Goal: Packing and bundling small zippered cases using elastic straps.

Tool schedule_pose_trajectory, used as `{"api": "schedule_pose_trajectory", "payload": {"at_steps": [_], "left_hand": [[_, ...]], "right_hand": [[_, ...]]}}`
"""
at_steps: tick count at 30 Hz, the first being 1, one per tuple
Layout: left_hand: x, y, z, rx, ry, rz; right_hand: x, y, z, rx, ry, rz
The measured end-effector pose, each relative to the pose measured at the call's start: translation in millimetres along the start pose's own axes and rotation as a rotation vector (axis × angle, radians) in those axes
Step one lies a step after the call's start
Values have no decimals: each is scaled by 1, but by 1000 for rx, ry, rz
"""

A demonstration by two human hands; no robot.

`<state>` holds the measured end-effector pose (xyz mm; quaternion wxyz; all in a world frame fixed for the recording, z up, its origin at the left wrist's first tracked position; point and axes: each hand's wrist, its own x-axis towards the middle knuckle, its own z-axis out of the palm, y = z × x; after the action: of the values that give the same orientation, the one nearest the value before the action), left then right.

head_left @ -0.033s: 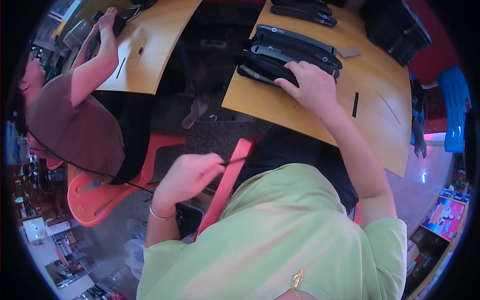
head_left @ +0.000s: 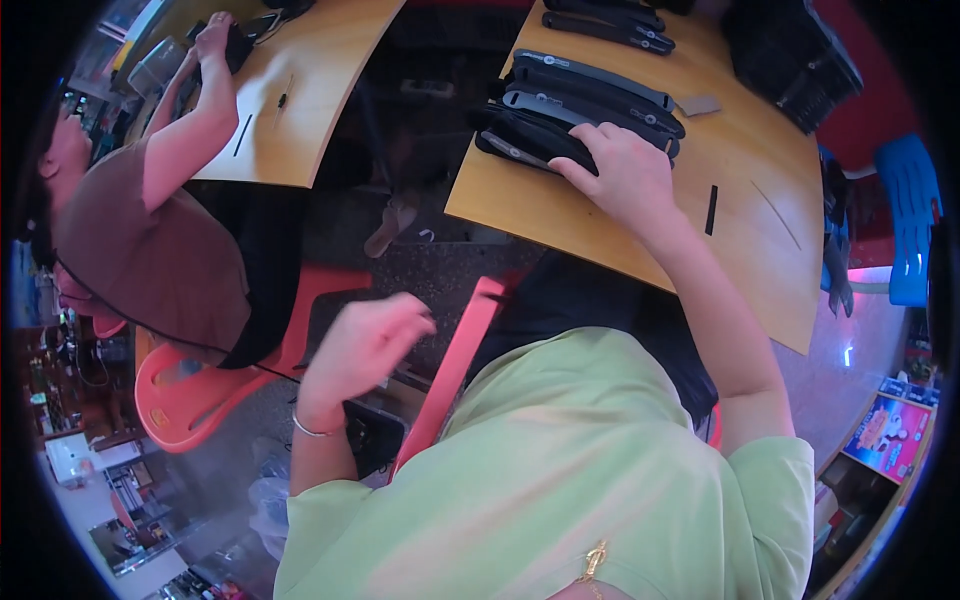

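Your light-green shirt (head_left: 560, 450) fills bottom centre. Left hand (head_left: 365, 345), left of centre: fingers curled in toward the palm, motion-blurred; can't tell if they pinch anything. Silver bangle (head_left: 312, 430) on that wrist; red chair (head_left: 450, 380) just right of the hand.

Your right hand (head_left: 630, 178), upper right of centre, sits over the bench (head_left: 770, 260): thumb and forefinger parted in an arch, fingertips touching the nearest black bands (head_left: 535, 132). Can't tell if they're gripping. Those bands lie mostly left of the fingers, partly under them. Black strip (head_left: 711, 210) and thin stick (head_left: 776, 214) lie right of the hand. More grey-edged bands (head_left: 592, 78) right behind the fingers, tan tag (head_left: 700, 104) beside them. Top of frame: another band pile (head_left: 608, 32), black crate (head_left: 792, 65).
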<state>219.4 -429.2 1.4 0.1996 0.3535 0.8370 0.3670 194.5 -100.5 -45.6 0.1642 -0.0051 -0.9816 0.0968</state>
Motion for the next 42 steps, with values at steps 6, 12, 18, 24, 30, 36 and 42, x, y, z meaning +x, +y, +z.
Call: {"api": "schedule_pose_trajectory", "payload": {"at_steps": [6, 12, 18, 24, 30, 36, 42], "left_hand": [[-17, -16, -53, -338, 475, -195], [4, -23, -81, -328, 628, -140], [45, -42, -102, -362, 692, -87], [107, -84, -107, -468, 578, -68], [162, -135, -78, -331, 543, -150], [182, -130, -13, 228, 528, 83], [178, -61, 16, 19, 489, 237]], "right_hand": [[0, -7, -2, -7, -9, 10], [0, -6, -3, -21, -41, 16], [0, -7, -3, -29, -39, 12], [1, -6, -3, -15, -38, 13], [0, -4, -3, 2, 22, -36], [-2, -1, -5, 23, -33, -22], [-16, 1, -15, 50, -52, -119]]}}
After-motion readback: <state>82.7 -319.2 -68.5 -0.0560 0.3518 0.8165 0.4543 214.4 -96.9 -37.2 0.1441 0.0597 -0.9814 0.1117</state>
